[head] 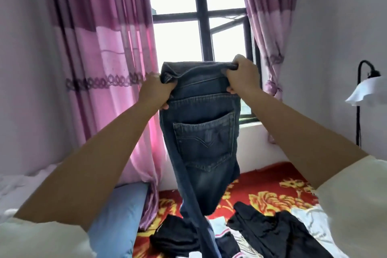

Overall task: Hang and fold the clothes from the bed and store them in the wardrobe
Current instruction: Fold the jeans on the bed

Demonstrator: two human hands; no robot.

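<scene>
Dark blue jeans (204, 136) hang in the air in front of the window, back pocket facing me. My left hand (156, 90) grips the left end of the waistband. My right hand (243, 75) grips the right end, a little higher. The legs trail down to the bed (270, 186), which has a red cover with yellow flowers. On the bed lie black garments (272, 228) at the right, a second black garment (173, 236) at the lower middle, and white cloth (312, 222) beside them.
A blue pillow (117, 220) lies at the bed's left edge. Pink curtains (104, 65) hang on both sides of the dark-framed window (201, 16). A black floor lamp with a white shade (364, 90) stands by the right wall.
</scene>
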